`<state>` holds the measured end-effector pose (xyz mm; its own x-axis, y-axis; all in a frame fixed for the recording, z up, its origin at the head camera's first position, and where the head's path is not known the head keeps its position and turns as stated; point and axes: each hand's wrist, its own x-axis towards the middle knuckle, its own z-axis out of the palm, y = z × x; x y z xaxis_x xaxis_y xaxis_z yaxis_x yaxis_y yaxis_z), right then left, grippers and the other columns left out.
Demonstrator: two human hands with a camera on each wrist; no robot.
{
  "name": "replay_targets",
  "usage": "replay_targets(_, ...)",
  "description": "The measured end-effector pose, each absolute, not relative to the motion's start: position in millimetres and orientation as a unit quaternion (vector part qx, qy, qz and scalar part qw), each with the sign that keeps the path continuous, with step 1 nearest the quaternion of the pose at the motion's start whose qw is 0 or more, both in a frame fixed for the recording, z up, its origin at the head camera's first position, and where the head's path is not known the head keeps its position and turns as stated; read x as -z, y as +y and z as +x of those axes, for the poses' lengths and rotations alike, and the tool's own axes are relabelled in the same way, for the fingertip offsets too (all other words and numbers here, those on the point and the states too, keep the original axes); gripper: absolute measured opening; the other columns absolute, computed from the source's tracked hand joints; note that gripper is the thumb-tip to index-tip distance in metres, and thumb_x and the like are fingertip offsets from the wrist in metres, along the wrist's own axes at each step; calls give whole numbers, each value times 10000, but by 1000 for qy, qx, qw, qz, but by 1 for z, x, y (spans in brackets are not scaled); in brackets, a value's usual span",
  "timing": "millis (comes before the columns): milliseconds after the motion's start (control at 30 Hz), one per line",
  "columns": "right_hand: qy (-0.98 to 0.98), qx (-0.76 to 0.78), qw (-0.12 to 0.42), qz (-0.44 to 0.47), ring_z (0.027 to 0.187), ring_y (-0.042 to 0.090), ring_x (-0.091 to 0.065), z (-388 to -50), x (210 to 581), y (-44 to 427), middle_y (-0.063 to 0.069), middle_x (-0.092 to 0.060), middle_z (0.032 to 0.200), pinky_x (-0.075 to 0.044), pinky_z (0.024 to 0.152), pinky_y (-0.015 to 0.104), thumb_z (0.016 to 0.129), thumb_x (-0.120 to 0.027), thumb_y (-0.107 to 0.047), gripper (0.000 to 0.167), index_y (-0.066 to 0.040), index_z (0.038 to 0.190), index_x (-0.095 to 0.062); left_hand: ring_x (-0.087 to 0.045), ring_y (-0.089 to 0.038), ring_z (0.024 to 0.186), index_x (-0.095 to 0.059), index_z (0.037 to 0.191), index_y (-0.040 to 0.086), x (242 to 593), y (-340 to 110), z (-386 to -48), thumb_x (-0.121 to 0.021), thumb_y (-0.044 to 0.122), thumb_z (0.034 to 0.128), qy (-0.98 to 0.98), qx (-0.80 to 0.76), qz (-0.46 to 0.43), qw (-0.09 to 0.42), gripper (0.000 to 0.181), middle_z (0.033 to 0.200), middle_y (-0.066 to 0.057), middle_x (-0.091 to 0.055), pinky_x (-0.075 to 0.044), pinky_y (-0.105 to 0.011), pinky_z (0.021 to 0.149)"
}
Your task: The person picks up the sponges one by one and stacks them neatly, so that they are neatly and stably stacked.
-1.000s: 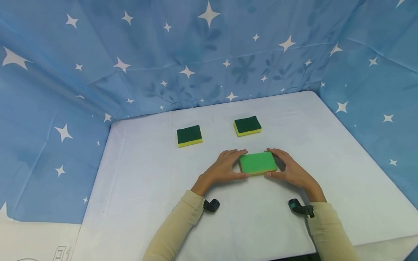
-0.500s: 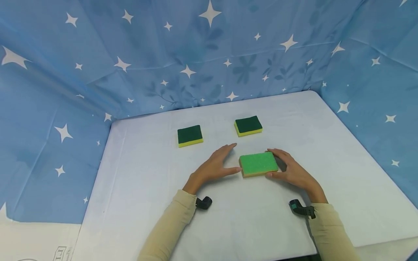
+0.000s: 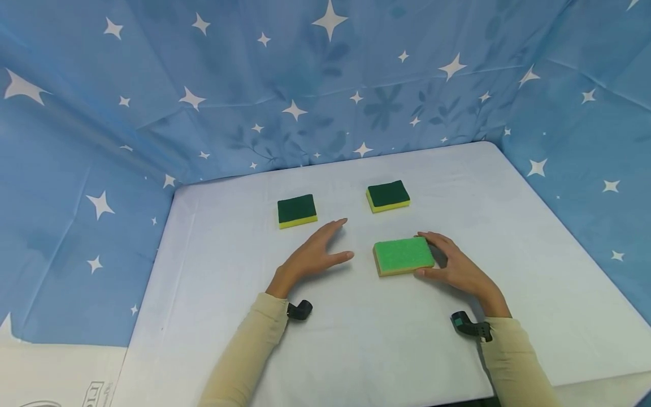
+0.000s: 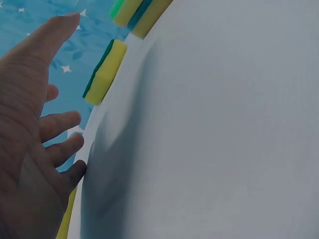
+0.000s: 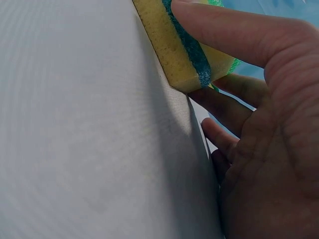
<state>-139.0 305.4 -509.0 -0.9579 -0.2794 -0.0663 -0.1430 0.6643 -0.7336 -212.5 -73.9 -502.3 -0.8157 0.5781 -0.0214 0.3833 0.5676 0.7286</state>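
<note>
Two sponges are stacked near the middle of the table. A bright green layer tops the upper sponge point(image 3: 403, 254), and in the right wrist view the lower sponge point(image 5: 167, 47) is yellow with a dark blue-green layer. My right hand point(image 3: 455, 268) holds the stack's right end, thumb on the near side and fingers on the far side. To the left of the stack, my left hand point(image 3: 312, 254) is off it, thumb and fingers apart and nothing in its grasp. In the left wrist view its palm point(image 4: 25, 149) faces the table side.
Two dark green and yellow sponges lie farther back, a left sponge point(image 3: 297, 210) and a right sponge point(image 3: 388, 195). The white-covered table point(image 3: 224, 254) ends at a blue star-patterned curtain point(image 3: 229, 73) behind and at both sides.
My left hand has let go of the stack's left end and moved away to the left, its fingers spreading. My right hand stays in place on the stack.
</note>
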Motion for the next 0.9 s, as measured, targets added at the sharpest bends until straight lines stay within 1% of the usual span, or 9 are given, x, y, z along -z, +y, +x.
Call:
replay_targets(133, 908, 393, 87, -116, 1539, 511, -237, -139, 508, 306, 244, -304, 1666, -231, 1142, 806, 912, -863, -379, 930, -94, 1653, -377, -266, -182, 1597, -320, 1706, 277, 499, -87, -215, -699, 639, 976, 879, -378, 262, 127, 899, 1735, 41, -314, -251, -454, 1273)
replay_targets(267, 908, 393, 89, -113, 1544, 505, -232, -138, 508, 306, 236, -304, 1670, -227, 1146, 803, 910, -866, -386, 938, -102, 1657, -375, -297, -214, 1588, -336, 1703, 252, 496, -100, -218, -707, 632, 974, 882, -382, 251, 116, 901, 1728, 24, -331, -278, -502, 1262)
replay_targets(467, 909, 391, 94, -112, 1544, 508, -229, -139, 508, 305, 239, -298, 1674, -227, 1143, 805, 911, -862, -397, 942, -112, 1661, -369, -377, -267, 1549, -362, 1692, 211, 489, -118, -223, -726, 563, 993, 882, -393, 242, 94, 863, 1700, -26, -388, -333, -554, 1227)
replay_targets(533, 909, 390, 93, -112, 1544, 509, -229, -140, 508, 305, 240, -297, 1674, -227, 1142, 807, 911, -861, -397, 938, -116, 1660, -371, -416, -300, 1521, -370, 1687, 196, 486, -123, -224, -737, 531, 998, 883, -395, 237, 88, 850, 1682, -50, -415, -358, -582, 1205)
replay_targets(633, 909, 391, 92, -113, 1544, 510, -229, -140, 508, 305, 240, -300, 1674, -226, 1143, 806, 912, -861, -394, 933, -116, 1658, -375, -480, -324, 1459, -378, 1682, 210, 482, -131, -226, -745, 505, 1002, 886, -397, 226, 84, 828, 1636, -79, -467, -405, -603, 1161)
replay_targets(767, 908, 393, 93, -112, 1543, 509, -231, -140, 508, 305, 239, -302, 1672, -226, 1144, 806, 911, -862, -388, 932, -109, 1655, -376, -548, -313, 1339, -406, 1667, 212, 479, -141, -230, -743, 486, 1010, 889, -397, 218, 64, 788, 1569, -81, -531, -469, -577, 1087)
replay_targets(833, 907, 395, 92, -112, 1542, 508, -232, -139, 508, 305, 240, -301, 1672, -227, 1143, 807, 910, -864, -384, 931, -108, 1654, -377, -550, -311, 1294, -427, 1655, 189, 479, -146, -233, -741, 476, 1014, 891, -396, 215, 51, 769, 1544, -80, -547, -481, -569, 1059)
replay_targets(900, 906, 397, 93, -111, 1541, 508, -232, -139, 508, 305, 239, -301, 1672, -226, 1142, 808, 910, -864, -382, 929, -108, 1654, -378, -519, -311, 1302, -441, 1644, 172, 477, -150, -236, -746, 465, 1012, 894, -393, 211, 38, 760, 1532, -85, -545, -472, -573, 1063)
